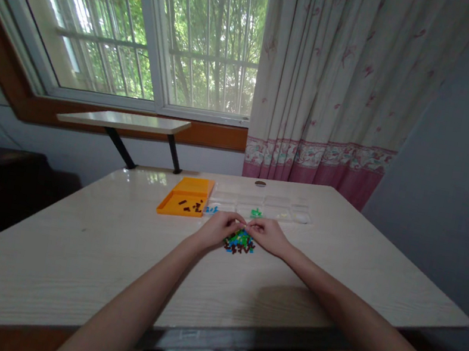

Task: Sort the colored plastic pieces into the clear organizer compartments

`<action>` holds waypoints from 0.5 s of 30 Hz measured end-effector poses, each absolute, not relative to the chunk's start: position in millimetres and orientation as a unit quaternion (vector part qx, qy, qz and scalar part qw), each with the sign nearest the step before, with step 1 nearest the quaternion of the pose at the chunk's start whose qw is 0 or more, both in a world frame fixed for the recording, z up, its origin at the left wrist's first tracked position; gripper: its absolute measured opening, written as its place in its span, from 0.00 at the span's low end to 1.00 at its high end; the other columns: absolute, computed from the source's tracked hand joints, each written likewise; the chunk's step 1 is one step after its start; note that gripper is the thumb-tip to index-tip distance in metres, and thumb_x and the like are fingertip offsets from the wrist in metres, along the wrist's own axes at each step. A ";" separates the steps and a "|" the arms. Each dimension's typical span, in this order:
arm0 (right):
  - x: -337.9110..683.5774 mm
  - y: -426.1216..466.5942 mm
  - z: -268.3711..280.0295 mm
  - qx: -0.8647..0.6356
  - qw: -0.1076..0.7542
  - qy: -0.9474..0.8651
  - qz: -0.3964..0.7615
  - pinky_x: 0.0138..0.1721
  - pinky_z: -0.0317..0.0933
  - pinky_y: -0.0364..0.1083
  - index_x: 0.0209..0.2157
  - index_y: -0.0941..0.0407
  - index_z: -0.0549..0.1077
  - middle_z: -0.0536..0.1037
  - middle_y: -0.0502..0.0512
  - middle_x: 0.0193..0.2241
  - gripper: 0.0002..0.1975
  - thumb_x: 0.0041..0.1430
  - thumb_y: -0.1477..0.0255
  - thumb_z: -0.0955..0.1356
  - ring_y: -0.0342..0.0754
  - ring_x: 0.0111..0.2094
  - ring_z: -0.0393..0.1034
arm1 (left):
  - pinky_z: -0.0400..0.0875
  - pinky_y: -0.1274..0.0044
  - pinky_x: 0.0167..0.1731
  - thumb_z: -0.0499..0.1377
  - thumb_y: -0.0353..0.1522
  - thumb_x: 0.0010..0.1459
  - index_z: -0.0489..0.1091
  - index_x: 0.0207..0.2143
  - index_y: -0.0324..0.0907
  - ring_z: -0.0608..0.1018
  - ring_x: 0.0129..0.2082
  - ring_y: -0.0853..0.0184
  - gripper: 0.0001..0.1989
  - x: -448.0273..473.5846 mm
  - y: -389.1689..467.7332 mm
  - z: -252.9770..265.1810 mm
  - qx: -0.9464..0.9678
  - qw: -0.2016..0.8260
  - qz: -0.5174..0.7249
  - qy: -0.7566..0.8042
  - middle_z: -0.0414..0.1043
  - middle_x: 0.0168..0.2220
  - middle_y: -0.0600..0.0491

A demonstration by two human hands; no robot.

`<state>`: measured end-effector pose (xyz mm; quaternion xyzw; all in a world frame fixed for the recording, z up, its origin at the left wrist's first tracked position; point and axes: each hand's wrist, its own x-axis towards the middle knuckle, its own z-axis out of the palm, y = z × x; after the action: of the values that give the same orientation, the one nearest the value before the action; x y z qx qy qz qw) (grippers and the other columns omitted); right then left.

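Note:
My left hand and my right hand meet fingertip to fingertip over a heap of small plastic pieces in blue, green, yellow and dark brown. Both are pinched closed; whatever sits between the fingertips is too small to make out. Just behind them lies a clear compartment box, with green pieces in one section and blue pieces in its left front section. Left of that, an orange tray holds several dark brown pieces.
All of this rests on a pale wood-grain table. A small raised shelf on black legs stands at the back left. Behind the table hang a curtain and a barred window. A round dark inset marks the far edge.

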<state>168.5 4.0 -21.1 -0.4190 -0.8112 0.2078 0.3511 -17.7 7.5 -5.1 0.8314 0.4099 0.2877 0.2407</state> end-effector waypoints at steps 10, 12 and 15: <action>169.5 3.1 -19.5 -0.419 0.381 -0.800 0.200 0.20 0.47 0.37 0.30 0.59 0.75 0.65 0.47 0.16 0.13 0.53 0.64 0.64 0.38 0.19 0.56 | 0.49 0.82 0.18 0.53 0.39 0.52 0.72 0.35 0.38 0.59 0.17 0.75 0.15 -15.0 4.3 -1.3 0.819 0.220 0.298 0.437 0.56 0.15 0.60; 169.7 2.5 -18.4 -0.417 0.381 -0.802 0.195 0.21 0.48 0.37 0.30 0.58 0.75 0.65 0.47 0.17 0.13 0.53 0.64 0.64 0.38 0.19 0.56 | 0.49 0.82 0.18 0.54 0.39 0.52 0.72 0.33 0.39 0.59 0.17 0.75 0.15 -15.5 4.3 -1.8 0.823 0.215 0.298 0.434 0.56 0.15 0.60; 169.6 1.5 -16.8 -0.417 0.378 -0.805 0.188 0.22 0.49 0.37 0.30 0.58 0.75 0.66 0.47 0.17 0.12 0.53 0.65 0.65 0.38 0.20 0.57 | 0.49 0.82 0.18 0.53 0.40 0.52 0.73 0.33 0.39 0.59 0.17 0.76 0.15 -15.9 4.2 -2.2 0.824 0.207 0.303 0.431 0.55 0.15 0.60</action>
<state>169.6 1.5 -16.8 -0.4173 -0.8048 0.1877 0.3782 -15.9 4.2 -2.2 0.8242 0.4312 0.3033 0.2069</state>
